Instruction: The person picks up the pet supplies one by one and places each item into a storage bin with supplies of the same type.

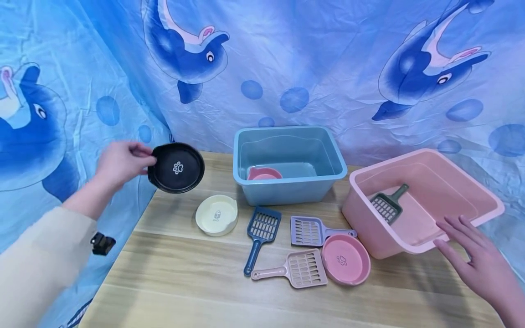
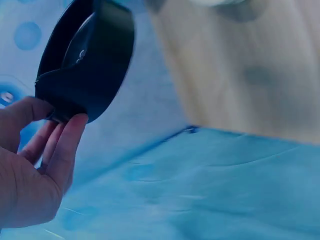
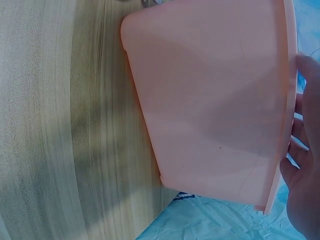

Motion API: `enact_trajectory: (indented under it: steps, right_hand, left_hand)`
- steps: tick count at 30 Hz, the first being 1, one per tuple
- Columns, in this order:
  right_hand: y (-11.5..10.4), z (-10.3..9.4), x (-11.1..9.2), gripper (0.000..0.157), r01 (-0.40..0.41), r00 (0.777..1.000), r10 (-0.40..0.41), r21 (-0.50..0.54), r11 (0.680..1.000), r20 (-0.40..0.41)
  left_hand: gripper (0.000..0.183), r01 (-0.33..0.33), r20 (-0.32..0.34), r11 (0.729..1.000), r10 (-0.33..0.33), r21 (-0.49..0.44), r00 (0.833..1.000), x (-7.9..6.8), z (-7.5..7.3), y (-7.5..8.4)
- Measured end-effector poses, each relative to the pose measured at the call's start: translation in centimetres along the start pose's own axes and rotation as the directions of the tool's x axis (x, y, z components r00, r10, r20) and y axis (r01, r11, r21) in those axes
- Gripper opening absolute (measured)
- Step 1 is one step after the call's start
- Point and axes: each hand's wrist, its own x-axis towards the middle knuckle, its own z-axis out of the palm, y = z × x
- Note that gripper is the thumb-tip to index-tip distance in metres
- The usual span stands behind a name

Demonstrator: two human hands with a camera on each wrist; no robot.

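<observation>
My left hand (image 1: 123,159) pinches the edge of a black pet bowl (image 1: 176,175) with a white paw print. It is held up tilted above the table's far left, its inside facing the head camera. In the left wrist view, thumb and fingers grip the black bowl (image 2: 107,65) at its rim. My right hand (image 1: 477,255) is spread at the near rim of a pink litter box (image 1: 371,228), its fingers straight or relaxed. A dark green litter scoop (image 1: 387,208) lies inside that box. The right wrist view shows the fingertips along the rim; contact is hard to tell.
A blue-grey litter box (image 1: 287,192) at the back holds a pink bowl (image 1: 266,174). On the wooden table (image 1: 176,291) lie a cream bowl (image 1: 217,217), a navy scoop (image 1: 264,225), a purple scoop (image 1: 307,232), a beige-pink scoop (image 1: 305,269) and another pink bowl (image 1: 346,259).
</observation>
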Motion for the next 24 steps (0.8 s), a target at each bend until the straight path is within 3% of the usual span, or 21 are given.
enact_trajectory:
  steps: [2, 4, 8, 17, 22, 24]
  right_hand:
    - [0.0, -0.1, -0.1, 0.051, 0.001, 1.000, -0.001, -0.008, 1.000, -0.004]
    - [-0.1, -0.2, -0.1, 0.051, -0.001, 1.000, 0.001, -0.017, 1.000, -0.007]
    - [-0.3, -0.3, -0.2, 0.050, -0.018, 1.000, 0.018, -0.016, 1.000, -0.002]
    - [-0.7, -0.4, -0.7, 0.049, -0.049, 0.999, 0.050, -0.033, 0.998, 0.018]
    - [-0.8, -0.3, -0.6, 0.050, -0.010, 1.000, 0.010, -0.030, 0.999, 0.002]
    - [-0.8, -0.3, -0.5, 0.051, -0.002, 1.000, 0.002, -0.041, 0.999, -0.002]
  left_hand:
    - [0.033, -0.106, -0.017, 0.986, 0.109, 0.131, 0.994, 0.9, -0.4, 2.3]
    - [0.029, -0.195, -0.017, 0.955, 0.204, 0.225, 0.979, 1.7, -0.5, 4.7]
    - [0.024, -0.327, 0.027, 0.893, 0.335, 0.309, 0.942, 2.9, 0.4, 9.2]
    - [0.016, -0.483, 0.137, 0.789, 0.469, 0.379, 0.873, 4.7, 3.6, 17.2]
    - [0.014, -0.550, 0.193, 0.748, 0.517, 0.372, 0.834, 5.9, 5.5, 19.8]
    - [0.014, -0.561, 0.215, 0.738, 0.519, 0.374, 0.827, 6.3, 6.2, 20.6]
